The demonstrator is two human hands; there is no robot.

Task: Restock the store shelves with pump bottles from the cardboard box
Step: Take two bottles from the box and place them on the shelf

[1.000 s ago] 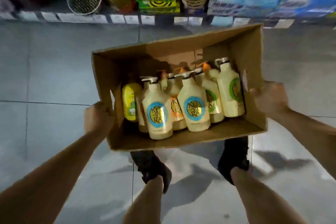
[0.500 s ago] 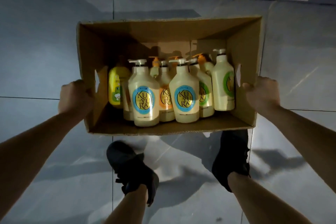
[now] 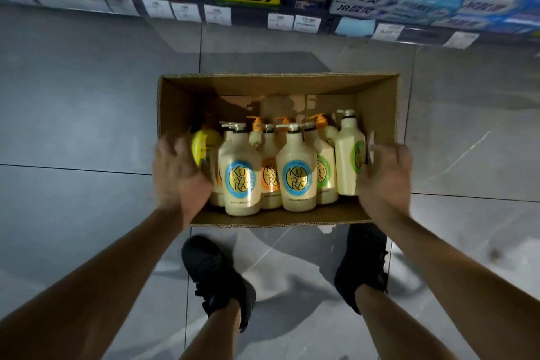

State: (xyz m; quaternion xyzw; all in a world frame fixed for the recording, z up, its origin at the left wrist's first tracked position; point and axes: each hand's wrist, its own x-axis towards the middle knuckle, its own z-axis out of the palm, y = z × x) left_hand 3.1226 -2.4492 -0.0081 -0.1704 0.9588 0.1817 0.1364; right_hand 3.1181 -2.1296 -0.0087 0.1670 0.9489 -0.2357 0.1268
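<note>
A cardboard box on the floor below the shelves holds all its pump bottles. Left hand and right hand, both loose and empty, hover at its sides; restocking seems unstarted.

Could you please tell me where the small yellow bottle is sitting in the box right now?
In the head view, the yellow bottle stands at the left end of the cardboard box, beside the cream pump bottles and just behind the left hand.
</note>
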